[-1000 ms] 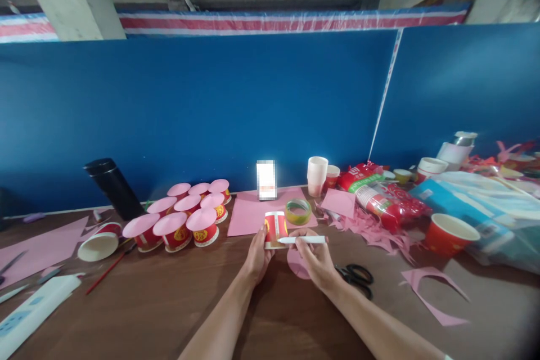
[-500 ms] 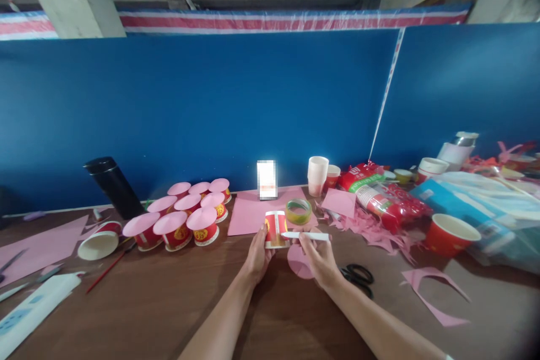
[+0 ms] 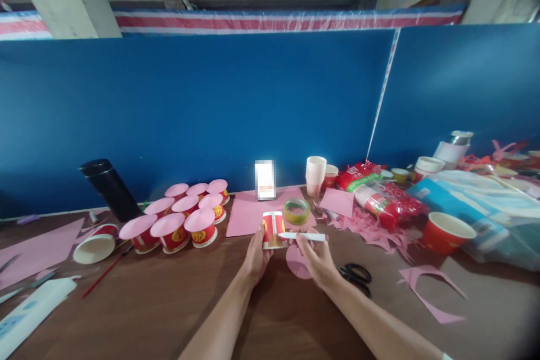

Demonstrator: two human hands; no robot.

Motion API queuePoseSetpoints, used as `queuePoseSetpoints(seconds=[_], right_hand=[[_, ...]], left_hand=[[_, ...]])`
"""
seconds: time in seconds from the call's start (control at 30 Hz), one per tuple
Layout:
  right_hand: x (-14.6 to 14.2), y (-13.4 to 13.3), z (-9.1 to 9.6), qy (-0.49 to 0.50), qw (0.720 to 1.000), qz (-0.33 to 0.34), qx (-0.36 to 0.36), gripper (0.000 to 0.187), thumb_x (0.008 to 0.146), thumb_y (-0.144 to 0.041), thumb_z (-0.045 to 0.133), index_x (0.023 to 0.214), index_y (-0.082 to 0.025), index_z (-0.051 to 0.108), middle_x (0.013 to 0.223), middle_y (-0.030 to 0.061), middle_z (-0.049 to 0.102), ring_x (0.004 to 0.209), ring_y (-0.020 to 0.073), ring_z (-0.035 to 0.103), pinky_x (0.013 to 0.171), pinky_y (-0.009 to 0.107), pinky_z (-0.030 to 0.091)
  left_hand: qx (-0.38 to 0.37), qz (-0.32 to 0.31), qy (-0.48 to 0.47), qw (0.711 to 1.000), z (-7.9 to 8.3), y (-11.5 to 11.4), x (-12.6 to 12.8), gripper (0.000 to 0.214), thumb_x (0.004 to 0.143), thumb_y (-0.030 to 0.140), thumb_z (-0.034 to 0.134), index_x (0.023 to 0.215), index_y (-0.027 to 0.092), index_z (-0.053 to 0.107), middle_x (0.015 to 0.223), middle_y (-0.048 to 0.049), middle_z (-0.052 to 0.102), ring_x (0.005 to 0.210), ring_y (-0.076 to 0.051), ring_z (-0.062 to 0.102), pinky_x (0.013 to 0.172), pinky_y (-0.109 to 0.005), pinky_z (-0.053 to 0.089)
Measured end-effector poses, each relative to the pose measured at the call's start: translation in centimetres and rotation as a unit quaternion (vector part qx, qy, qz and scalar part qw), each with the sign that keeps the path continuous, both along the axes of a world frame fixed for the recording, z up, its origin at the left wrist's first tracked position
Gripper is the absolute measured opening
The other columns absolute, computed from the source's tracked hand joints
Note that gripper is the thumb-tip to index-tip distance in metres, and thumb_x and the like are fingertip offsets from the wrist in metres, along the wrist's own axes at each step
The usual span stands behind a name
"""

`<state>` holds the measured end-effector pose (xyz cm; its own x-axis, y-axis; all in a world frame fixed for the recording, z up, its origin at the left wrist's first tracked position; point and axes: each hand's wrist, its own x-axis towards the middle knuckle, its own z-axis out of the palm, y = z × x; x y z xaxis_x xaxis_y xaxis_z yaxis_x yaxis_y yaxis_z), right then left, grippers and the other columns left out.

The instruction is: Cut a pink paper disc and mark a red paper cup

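My left hand [image 3: 256, 256] grips a red paper cup [image 3: 274, 229] by its left side. The cup is upside down, its wide white rim lowest. Pinched in my right hand [image 3: 316, 257] is a slim white pen [image 3: 304, 236], held level. Its tip meets the cup's side, or comes very near it. A pink paper disc [image 3: 297, 263] lies on the table, partly covered by my right hand. Just beyond the cup is a roll of tape [image 3: 296, 211]. Black-handled scissors [image 3: 358, 274] lie right of my right wrist.
Several upturned cups topped with pink discs [image 3: 199, 219] stand at left, by a black flask [image 3: 110, 188]. A bright phone [image 3: 265, 181] stands behind the pink sheet [image 3: 241, 219]. Rightward are stacked white cups [image 3: 315, 175], pink scraps [image 3: 379, 236], packaged cups [image 3: 371, 194] and a red cup [image 3: 445, 236].
The whole view has shifted slightly, so things sit a little further left. My hands, the cup and the pen keep nearly the same positions relative to each other.
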<state>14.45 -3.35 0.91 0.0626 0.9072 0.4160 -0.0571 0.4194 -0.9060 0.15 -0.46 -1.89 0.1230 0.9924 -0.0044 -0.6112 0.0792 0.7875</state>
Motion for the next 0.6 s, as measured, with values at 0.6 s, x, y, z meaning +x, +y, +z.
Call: queuePoseSetpoints(seconds=[0.6], right_hand=[[0.21,-0.03,-0.24,-0.008,1.0,-0.017,0.012,0.019,0.084,-0.031,0.053,0.076,-0.016,0.06,0.065,0.0022,0.061,0.059,0.0135,0.055,0.054,0.023,0.042]], left_hand=[[0.001,0.014,0.02,1.0,-0.14,0.06,0.11,0.034,0.078,0.048,0.051,0.092,0.017,0.057,0.097,-0.0096,0.065,0.085,-0.021,0.06,0.076,-0.033,0.046]])
